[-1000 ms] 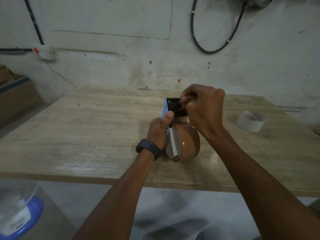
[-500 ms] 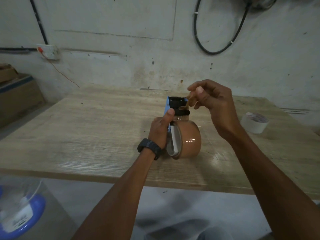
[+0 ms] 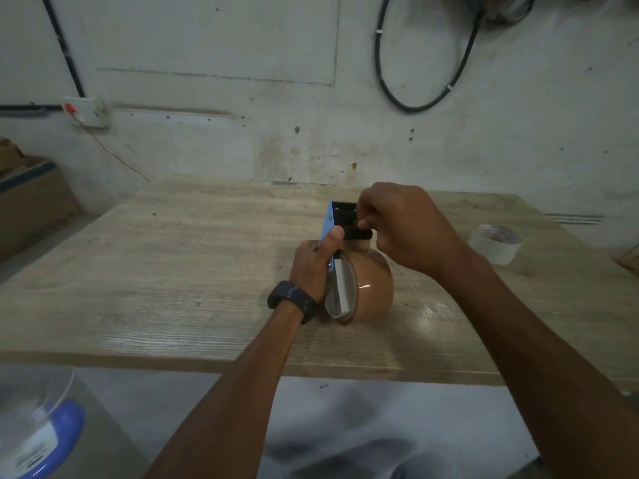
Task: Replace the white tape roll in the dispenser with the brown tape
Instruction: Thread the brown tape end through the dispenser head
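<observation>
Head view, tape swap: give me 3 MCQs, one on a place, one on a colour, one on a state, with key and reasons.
1. Where is the white tape roll?
A. On the table, to the right of the hands
B. In the dispenser
C. On the floor

2. What colour is the dispenser side plate?
A. Red
B. Blue
C. Green

3. What is the left hand doing?
A. Resting flat on the table
B. Gripping the dispenser
C. Holding the white roll

Key: 1 A, it lies alone on the table. 2 B, the plate beside the thumb is blue. 3 B, its fingers wrap the dispenser, which carries the brown tape, while the right hand works at the toothed end.
</observation>
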Tool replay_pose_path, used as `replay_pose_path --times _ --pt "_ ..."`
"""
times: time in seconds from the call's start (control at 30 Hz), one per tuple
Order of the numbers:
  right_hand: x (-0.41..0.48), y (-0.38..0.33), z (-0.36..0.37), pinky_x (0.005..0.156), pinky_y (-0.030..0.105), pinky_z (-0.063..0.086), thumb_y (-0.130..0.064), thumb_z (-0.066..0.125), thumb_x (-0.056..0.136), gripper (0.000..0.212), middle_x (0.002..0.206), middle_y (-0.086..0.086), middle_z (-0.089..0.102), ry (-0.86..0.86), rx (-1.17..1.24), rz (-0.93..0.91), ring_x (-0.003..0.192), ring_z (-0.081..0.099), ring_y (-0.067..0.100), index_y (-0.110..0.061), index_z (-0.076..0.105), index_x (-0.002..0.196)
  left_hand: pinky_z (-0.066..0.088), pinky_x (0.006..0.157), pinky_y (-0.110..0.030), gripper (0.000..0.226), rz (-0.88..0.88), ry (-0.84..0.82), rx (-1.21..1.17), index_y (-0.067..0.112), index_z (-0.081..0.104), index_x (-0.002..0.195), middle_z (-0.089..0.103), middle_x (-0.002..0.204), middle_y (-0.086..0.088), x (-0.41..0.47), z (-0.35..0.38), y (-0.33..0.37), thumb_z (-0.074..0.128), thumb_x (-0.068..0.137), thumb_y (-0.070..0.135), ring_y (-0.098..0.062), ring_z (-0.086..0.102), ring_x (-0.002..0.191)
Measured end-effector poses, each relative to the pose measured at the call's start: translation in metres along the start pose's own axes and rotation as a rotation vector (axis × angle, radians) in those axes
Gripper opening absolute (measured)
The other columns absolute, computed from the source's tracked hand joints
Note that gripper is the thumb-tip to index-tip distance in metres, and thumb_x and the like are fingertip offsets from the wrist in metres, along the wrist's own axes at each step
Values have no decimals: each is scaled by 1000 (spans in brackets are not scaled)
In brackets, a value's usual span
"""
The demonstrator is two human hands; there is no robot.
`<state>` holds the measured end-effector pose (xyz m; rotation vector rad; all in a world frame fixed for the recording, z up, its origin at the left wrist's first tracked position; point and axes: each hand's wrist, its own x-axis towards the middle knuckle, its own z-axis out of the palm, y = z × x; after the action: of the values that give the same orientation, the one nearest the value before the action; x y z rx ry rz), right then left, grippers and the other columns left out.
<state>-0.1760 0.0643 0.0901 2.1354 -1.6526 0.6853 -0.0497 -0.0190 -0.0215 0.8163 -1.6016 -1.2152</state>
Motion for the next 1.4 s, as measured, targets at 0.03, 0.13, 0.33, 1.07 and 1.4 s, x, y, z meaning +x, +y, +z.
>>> replay_pose_path --times 0.03,0.13,0.33,1.07,1.4 --pt "1 -2 2 67 43 53 -4 65 79 8 82 5 63 8 12 20 73 59 24 -11 61 81 46 65 -40 125 -6 -11 -10 -16 61 96 64 76 -32 1 1 -1 43 55 101 -29 57 65" --pt "2 -5 11 62 40 51 5 59 74 13 75 5 59 89 63 89 68 58 27 -8 60 78 46 69 -43 128 -29 -33 -31 -16 61 101 64 80 -33 1 3 0 45 53 102 -31 57 68" --pt "6 -6 16 57 35 49 12 56 66 17 66 9 62 224 145 114 61 57 25 -3 62 70 43 68 -45 126 -61 -39 -47 -15 62 100 60 79 -20 2 3 -2 47 53 101 -31 52 67" --pt "12 -2 19 64 45 58 3 47 69 22 65 -3 61 342 474 294 67 63 19 -14 62 71 45 63 -34 130 -23 -54 -6 -18 60 95 59 64 -8 5 2 -2 39 52 103 -23 53 59" --pt "3 13 -8 71 13 42 -14 75 82 21 91 -4 72 -25 228 38 83 63 5 -17 70 102 47 62 -34 123 -34 -35 7 -15 61 96 62 72 -13 4 2 -3 44 55 100 -24 56 63"
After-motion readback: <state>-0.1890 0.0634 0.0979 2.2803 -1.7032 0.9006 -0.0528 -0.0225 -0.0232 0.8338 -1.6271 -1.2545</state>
